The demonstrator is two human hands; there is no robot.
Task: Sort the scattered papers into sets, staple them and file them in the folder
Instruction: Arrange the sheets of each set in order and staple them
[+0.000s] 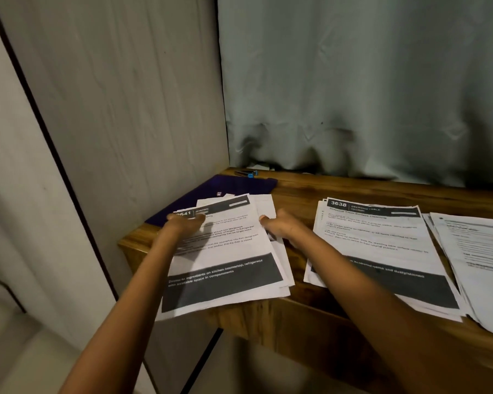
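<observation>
Left hand (187, 223) flat-fingered, right hand (279, 227) grip unclear, on pile (225, 268) at table (296, 189) left edge; sorting looks nearly done; stapling, folder (211, 189) unstarted.

Single head cam, wide-angle, worn on my head, aimed fwd & down along both my forearms. My left hand (187, 223) & right hand (279, 224) sit mid-frame, near the lens. Wooden table (339, 189) corner seen from above, close to its front edge, lower right. Curtain (367, 81) & wall panel (131, 89) fill the upper half.
</observation>
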